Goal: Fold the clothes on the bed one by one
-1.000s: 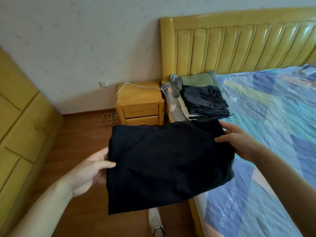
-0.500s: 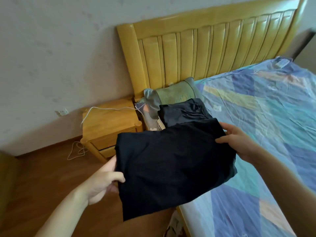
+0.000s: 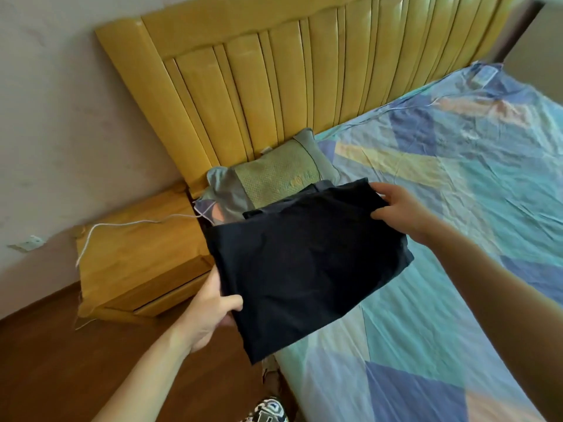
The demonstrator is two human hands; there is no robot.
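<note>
Hands hold the folded black garment flat: your left hand pinches its near corner, your right hand grips the far edge, so the fold stays while it hovers above the bed head corner, near the pillow.

A folded black garment is held flat above the bed's near corner. The left hand pinches its edge at seven o'clock, thumb on top; the right hand grips its far corner at two o'clock. At twelve o'clock a green pillow leans against the yellow headboard. A wooden nightstand with a white cable sits at nine o'clock.
</note>
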